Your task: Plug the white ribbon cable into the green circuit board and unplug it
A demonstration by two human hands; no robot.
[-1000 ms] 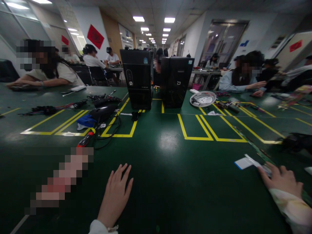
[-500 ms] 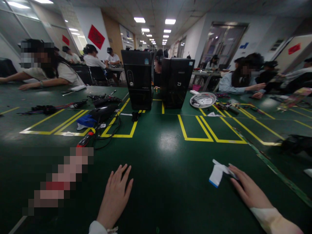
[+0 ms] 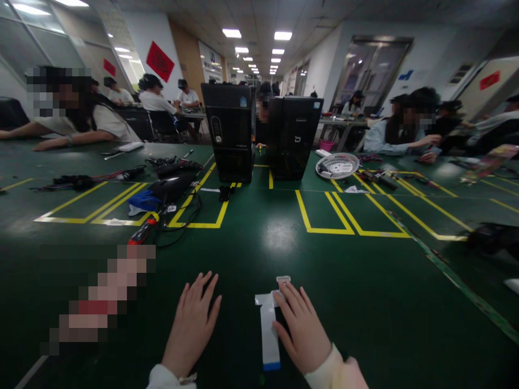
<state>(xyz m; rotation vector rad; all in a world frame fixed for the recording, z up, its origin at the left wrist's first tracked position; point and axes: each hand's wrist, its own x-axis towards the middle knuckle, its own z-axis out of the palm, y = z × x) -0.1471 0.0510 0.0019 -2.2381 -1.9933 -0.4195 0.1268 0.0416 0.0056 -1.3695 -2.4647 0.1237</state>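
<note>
A flat white ribbon cable (image 3: 269, 335) with a blue end lies bent on the green table, in front of me. My right hand (image 3: 302, 324) rests over its upper part, palm down, with fingers stretched out and fingertips by the small white connector end (image 3: 283, 279). Part of the cable is hidden beneath those fingers. To the left, my left hand (image 3: 193, 319) lies flat on the table, fingers spread and nothing in them, a short gap away from the cable.
Two black computer towers (image 3: 231, 135) stand mid-table. Left are a dark power tool with blue cloth (image 3: 144, 201), a red-handled tool (image 3: 141, 231) and cables (image 3: 73, 182). A white basket (image 3: 338, 166) sits right. Other people sit around; yellow tape (image 3: 330, 232) marks the tabletop.
My right hand has moved left with the ribbon cable, from the right side to near the middle, and now lies flat over it. My left hand has stayed put.
</note>
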